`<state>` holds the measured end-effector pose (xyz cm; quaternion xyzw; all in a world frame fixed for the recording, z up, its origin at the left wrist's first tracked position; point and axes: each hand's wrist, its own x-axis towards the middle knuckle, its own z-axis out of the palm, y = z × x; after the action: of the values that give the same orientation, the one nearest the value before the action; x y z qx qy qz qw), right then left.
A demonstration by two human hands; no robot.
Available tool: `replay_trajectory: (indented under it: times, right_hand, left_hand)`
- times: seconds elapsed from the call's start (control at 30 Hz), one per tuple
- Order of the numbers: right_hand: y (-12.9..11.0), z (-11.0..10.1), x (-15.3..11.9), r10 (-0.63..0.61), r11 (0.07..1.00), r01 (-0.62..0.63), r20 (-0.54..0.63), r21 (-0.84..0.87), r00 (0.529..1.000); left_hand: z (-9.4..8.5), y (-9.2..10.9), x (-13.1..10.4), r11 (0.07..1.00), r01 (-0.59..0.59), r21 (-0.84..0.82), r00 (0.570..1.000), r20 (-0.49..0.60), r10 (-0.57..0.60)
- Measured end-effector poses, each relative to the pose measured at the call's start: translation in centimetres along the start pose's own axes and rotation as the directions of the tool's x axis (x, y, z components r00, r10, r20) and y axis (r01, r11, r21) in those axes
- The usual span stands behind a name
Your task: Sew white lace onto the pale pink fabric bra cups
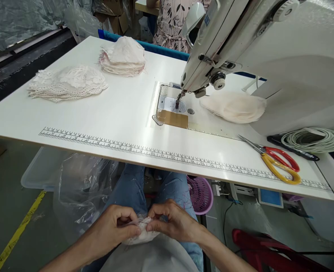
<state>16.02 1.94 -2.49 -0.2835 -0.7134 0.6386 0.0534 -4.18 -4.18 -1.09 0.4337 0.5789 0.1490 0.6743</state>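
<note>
Low in the view, over my lap, a small white lace fabric piece (142, 235) is held between both hands. My left hand (121, 226) pinches its left side between thumb and fingers. On the right side, my right hand (167, 221) pinches the upper edge, close to the left fingertips. Both hands are below the front edge of the white table (113, 124). On the table stand a sewing machine (218, 53), a stack of white lace pieces (67, 83), a stack of plain cream pieces (123, 56) and a pale cream fabric stack (236, 107).
Scissors with red and yellow handles (280, 162) lie at the table's right, beside a coil of pale cord (316, 139). A printed ruler (152, 153) runs along the front edge. Below are a purple basket (201, 196) and a plastic bag (82, 189). A person (171, 24) stands behind.
</note>
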Motion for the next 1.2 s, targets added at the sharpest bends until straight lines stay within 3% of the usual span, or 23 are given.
replay_trajectory:
  times: [0.17,0.3,0.5,0.8,1.03,1.2]
  right_hand:
    - [-0.1,-0.1,0.1,-0.063,0.998,0.063,0.026,0.029,0.998]
    - [-0.2,-0.2,0.0,-0.057,0.998,0.056,0.024,0.017,0.998]
    - [-0.1,-0.3,-0.6,-0.046,0.999,0.046,0.008,-0.012,0.999]
    - [0.1,-0.6,-1.2,-0.072,0.997,0.07,-0.051,-0.042,0.996]
    - [0.3,-0.9,-1.5,-0.092,0.994,0.09,-0.046,-0.059,0.995]
    - [0.0,-1.5,-1.9,-0.077,0.993,0.069,-0.085,-0.096,0.993]
  left_hand:
    - [0.0,-0.1,-0.1,0.996,0.004,-0.089,0.999,0.037,0.0]
    - [0.3,0.5,0.0,0.972,0.081,-0.221,0.99,0.131,-0.053]
    - [0.8,1.2,0.3,0.993,0.053,-0.106,0.997,0.058,-0.047]
    - [1.0,2.0,0.7,0.981,0.139,-0.134,0.986,0.108,-0.125]
    - [1.6,2.4,0.9,0.971,0.131,-0.201,0.983,0.155,-0.1]
    - [1.6,2.6,1.5,0.991,0.059,-0.118,0.985,0.168,-0.039]
